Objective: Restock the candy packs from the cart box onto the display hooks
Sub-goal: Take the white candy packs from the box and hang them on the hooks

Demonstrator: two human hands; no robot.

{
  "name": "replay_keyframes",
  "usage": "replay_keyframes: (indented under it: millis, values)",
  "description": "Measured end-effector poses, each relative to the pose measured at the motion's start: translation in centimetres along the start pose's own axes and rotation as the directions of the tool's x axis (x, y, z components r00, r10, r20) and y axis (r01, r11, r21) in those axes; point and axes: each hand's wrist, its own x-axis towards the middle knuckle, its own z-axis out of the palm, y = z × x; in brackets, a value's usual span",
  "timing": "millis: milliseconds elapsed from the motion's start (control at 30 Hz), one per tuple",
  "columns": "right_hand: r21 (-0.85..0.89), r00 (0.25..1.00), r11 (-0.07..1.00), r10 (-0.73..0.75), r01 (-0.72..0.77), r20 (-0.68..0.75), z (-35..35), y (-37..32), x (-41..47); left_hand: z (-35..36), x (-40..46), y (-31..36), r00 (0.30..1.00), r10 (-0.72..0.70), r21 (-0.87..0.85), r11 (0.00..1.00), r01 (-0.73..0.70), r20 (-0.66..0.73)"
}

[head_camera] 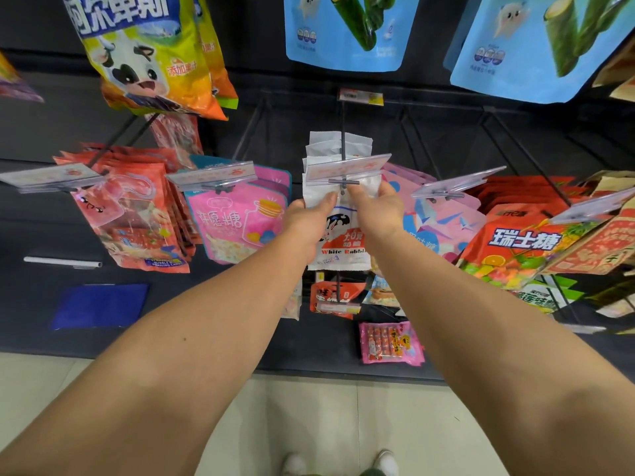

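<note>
Progress looks partial from where I sit: several white packs (338, 149) already hang in a row on the centre hook (342, 132), and I am holding one more White Rabbit candy pack (343, 235) right at the hook's front end, just under the clear price-tag holder (343, 166). My left hand (309, 218) pinches the pack's upper left edge, thumb on the front; my right hand (378, 207) pinches the upper right. Whether the hole is already over the hook tip I cannot tell, as the tag holder and my fingers cover it. I judge this pack is yet to be slid back. The cart box is out of view, so what stock remains is unknown.

The pack is thin glossy film, flat and rectangular, with a serrated bottom seal, and it should flex easily. The hook is a slim dark metal rod. Neighbouring pink pouches (237, 221) and red pouches (515, 242) look just as slick, with crinkly sealed edges.
</note>
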Motion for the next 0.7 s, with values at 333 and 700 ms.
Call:
replay_keyframes:
  millis: [333, 700]
  values:
    - [-0.163, 0.998, 0.986, 0.018, -0.028, -0.059, -4.0, 3.0, -2.5, 1.1, -2.1, -3.3, 0.982, 0.073, 0.067, 0.996, -0.063, -0.172]
    - [-0.84, 0.972, 0.537, -0.228, 0.084, -0.048, -27.3, 4.8, -9.3, 16.4, -15.8, -7.0, 0.875, 0.412, 0.84, 0.353, -0.412, 0.256]
